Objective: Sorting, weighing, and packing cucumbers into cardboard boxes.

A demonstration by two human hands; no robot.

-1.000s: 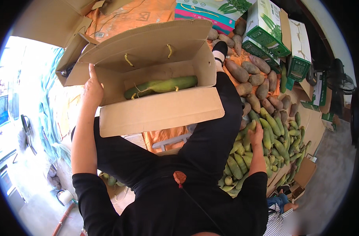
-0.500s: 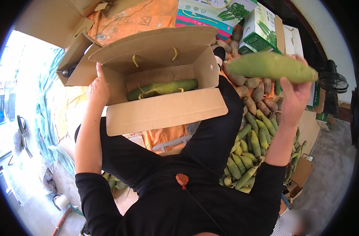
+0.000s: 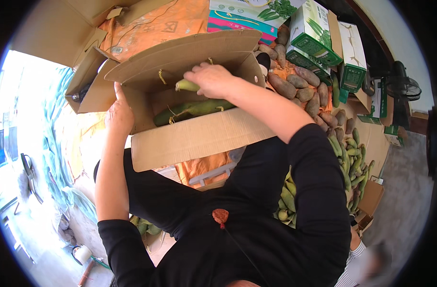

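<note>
Fingers of the right hand (image 3: 210, 80) grip one gourd (image 3: 186, 85) above green gourds (image 3: 194, 110) already in the carton (image 3: 199, 144) the left hand (image 3: 120, 115) clasps; piled gourds (image 3: 356, 161) remain.

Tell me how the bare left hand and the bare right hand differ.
The bare left hand touches the left end of the open brown cardboard box; the bare right hand grips a pale green elongated vegetable at its opening. The left hand points forward; the right hand points leftward. Both are at the box.
</note>
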